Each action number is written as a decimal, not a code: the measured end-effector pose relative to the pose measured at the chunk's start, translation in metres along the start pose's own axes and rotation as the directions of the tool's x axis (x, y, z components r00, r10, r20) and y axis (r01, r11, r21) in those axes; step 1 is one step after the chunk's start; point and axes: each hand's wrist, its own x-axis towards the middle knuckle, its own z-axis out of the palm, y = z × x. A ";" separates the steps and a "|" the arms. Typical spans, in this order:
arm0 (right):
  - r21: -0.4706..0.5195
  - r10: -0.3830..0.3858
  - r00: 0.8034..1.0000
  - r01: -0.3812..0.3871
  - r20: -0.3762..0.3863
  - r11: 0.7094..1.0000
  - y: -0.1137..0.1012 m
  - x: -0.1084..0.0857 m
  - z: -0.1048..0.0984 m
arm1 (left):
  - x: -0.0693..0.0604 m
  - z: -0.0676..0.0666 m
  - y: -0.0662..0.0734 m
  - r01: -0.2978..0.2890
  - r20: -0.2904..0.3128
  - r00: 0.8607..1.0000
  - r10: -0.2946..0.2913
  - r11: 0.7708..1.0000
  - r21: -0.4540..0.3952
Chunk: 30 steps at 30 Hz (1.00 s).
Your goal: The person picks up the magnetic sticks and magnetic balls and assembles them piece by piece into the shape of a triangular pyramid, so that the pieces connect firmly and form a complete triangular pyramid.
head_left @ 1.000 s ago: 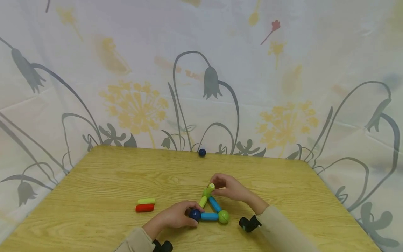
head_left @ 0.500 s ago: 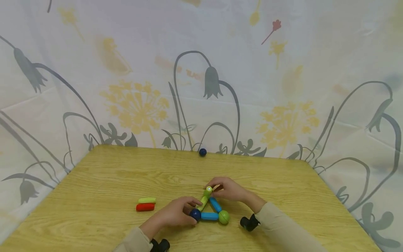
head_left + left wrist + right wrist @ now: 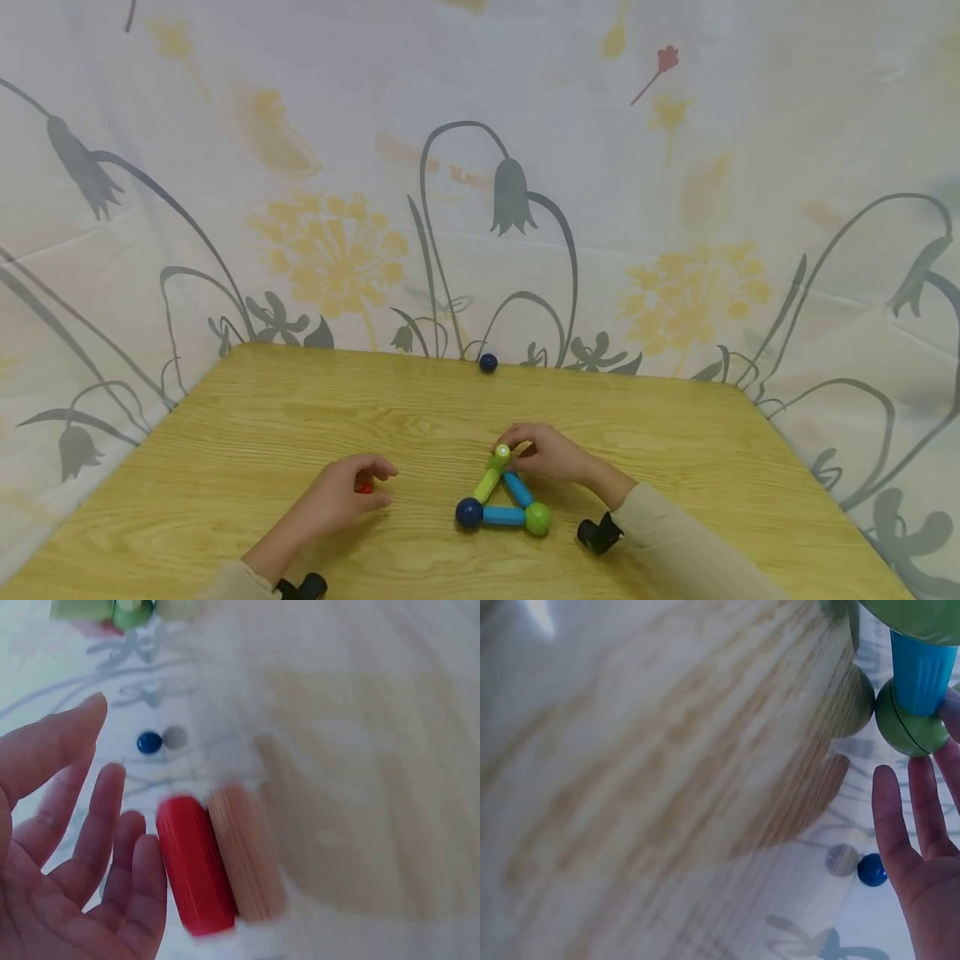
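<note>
In the head view, a triangle of rods and balls lies on the table: a dark blue ball (image 3: 469,513) at left, a green ball (image 3: 537,518) at right, two blue rods (image 3: 504,516) and a yellow-green rod (image 3: 487,484). At its far corner my right hand (image 3: 553,454) holds another green ball (image 3: 911,720) between thumb and fingers, partly hidden. From that ball a yellow-green rod (image 3: 502,455) sticks up. My left hand (image 3: 337,493) is over a red rod (image 3: 196,866), its fingers spread beside the rod and apart from the thumb.
A second dark blue ball (image 3: 488,362) sits at the far edge of the wooden table (image 3: 637,425), before a flower-printed cloth (image 3: 480,250). In the left wrist view, the glossy tabletop mirrors the red rod. Black wrist cameras (image 3: 600,533) are strapped to both sleeves.
My left hand has left the triangle's dark blue ball and moved left to the red rod, covering the loose yellow-green rod. My right hand stays at the far corner; its upright rod has tilted leftward.
</note>
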 end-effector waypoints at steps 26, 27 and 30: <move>-0.023 -0.027 0.999 0.026 -0.023 0.999 0.002 -0.003 0.003 | -0.009 -0.019 -0.005 -0.020 0.081 0.997 0.005 0.982 0.187; -0.020 -0.022 0.999 0.021 -0.024 1.000 0.003 -0.002 0.003 | -0.009 -0.018 -0.004 -0.031 0.085 0.996 0.016 0.983 0.182; -0.008 0.002 1.000 -0.003 -0.026 1.000 0.002 -0.002 0.003 | -0.008 -0.013 0.000 -0.023 0.092 0.996 0.009 0.988 0.152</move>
